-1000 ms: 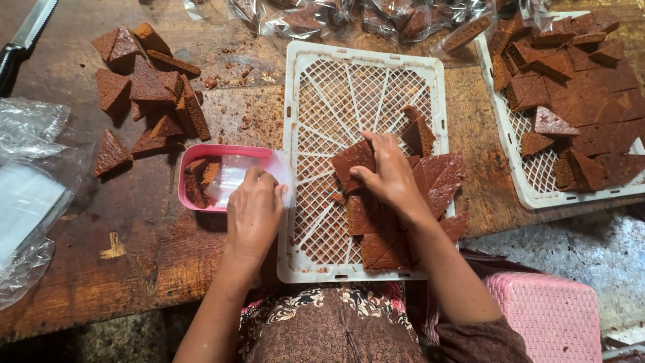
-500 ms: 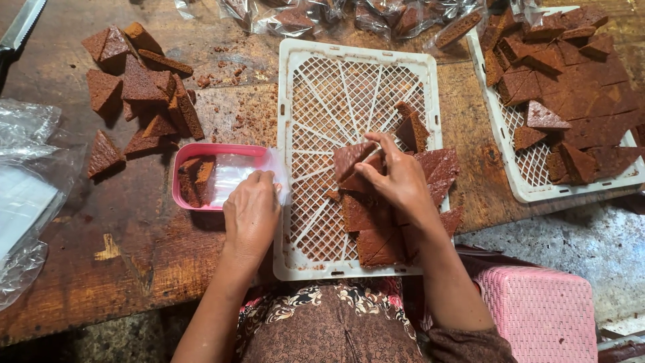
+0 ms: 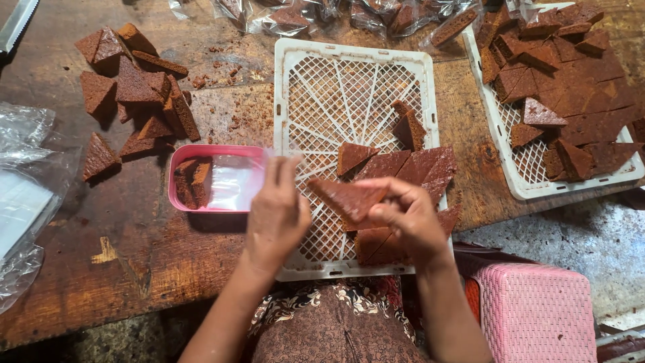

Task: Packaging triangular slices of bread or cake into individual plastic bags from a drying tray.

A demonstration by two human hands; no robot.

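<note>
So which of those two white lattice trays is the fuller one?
The white tray on the right: brown cake pieces cover nearly all of it. The middle tray, under the right hand, holds pieces only in its near right part, leaving most lattice bare.

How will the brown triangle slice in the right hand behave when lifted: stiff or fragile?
The slice juts flat from the right hand without sagging, so probably fairly stiff. Crumbs on the table suggest it breaks easily. It looks thin, likely light.

Soft, even daylight, faint shadows under the brown wedges (image 3: 131, 87), mild glare on plastic bags (image 3: 27, 181), sharp focus.
</note>
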